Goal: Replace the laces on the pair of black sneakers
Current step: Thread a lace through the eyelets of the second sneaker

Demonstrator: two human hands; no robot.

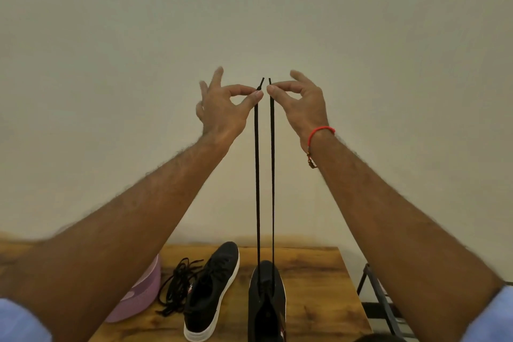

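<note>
A wooden table [319, 286] holds two black sneakers [213, 294], loose black laces [177, 283] and a purple container [138, 300].

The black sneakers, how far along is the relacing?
Early. Done: loose laces lie piled on the table. In hand: the left hand and right hand each pinch an end of one lace, pulled up from the near sneaker. Left: lacing it upward; the other sneaker looks unlaced.

No readable text, labels — none legible
</note>
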